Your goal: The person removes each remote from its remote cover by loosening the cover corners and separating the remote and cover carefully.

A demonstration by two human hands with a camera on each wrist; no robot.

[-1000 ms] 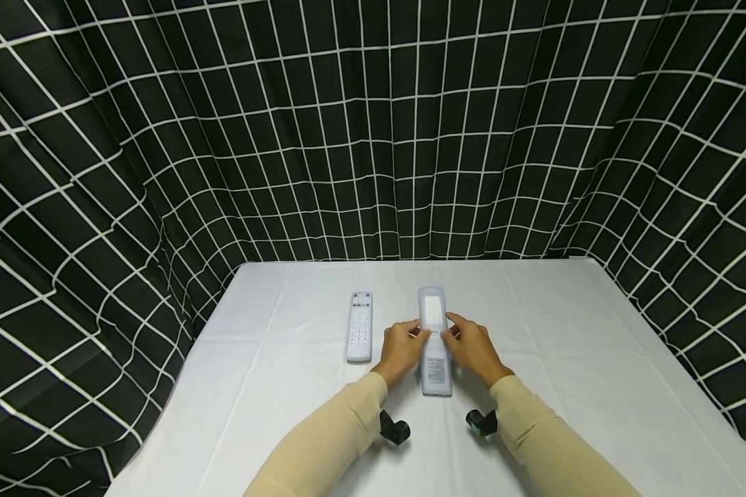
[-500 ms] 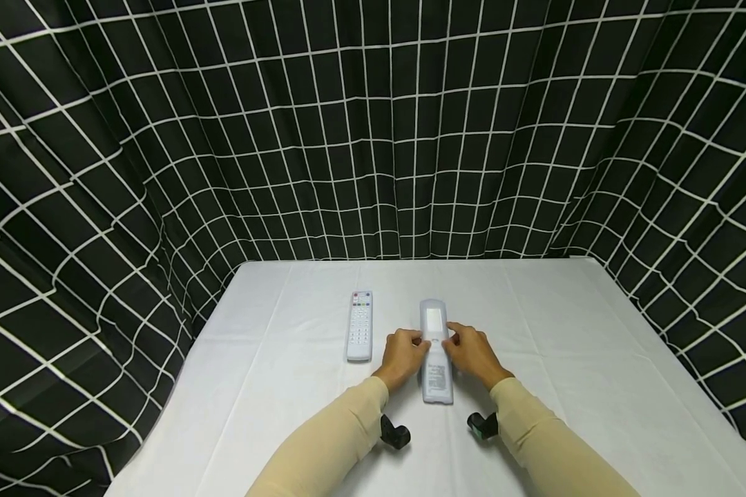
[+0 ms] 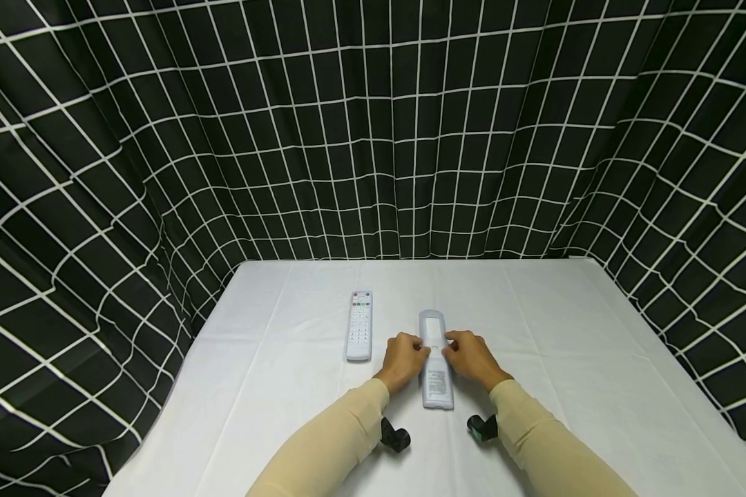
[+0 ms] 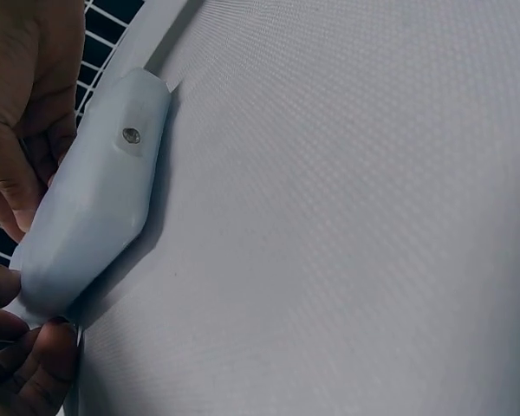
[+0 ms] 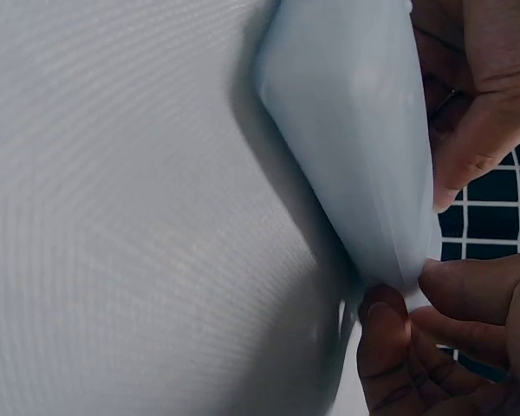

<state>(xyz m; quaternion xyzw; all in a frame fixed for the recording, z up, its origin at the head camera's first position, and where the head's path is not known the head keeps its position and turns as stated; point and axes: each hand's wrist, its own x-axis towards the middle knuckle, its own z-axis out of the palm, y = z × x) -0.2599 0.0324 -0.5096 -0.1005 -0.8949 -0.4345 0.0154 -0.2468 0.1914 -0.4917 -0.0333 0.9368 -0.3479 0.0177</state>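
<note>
A pale remote control [image 3: 437, 386] lies back side up, its long axis pointing away from me. A white rectangle shows on its far half and grey print on its near half. My left hand [image 3: 402, 360] pinches its left edge near the middle, thumb on top. Opposite it, my right hand [image 3: 470, 359] pinches the right edge the same way. In the left wrist view the near end of the remote control [image 4: 100, 195] stands slightly over the cloth, with a shadow under it. The right wrist view shows the fingertips [image 5: 386, 321] tucked under its side. Its button side is hidden.
A second white remote control [image 3: 359, 328] lies buttons up to the left of my left hand. Both are on a table with a white cloth [image 3: 273, 386]. A black curtain with white grid lines [image 3: 373, 138] surrounds the back and sides. Black wrist mounts [image 3: 395, 436] hang below the sleeves.
The remote control between my hands has moved a little nearer to me, and both hands have come along with it, still pinching its edges. The second remote control has stayed in place.
</note>
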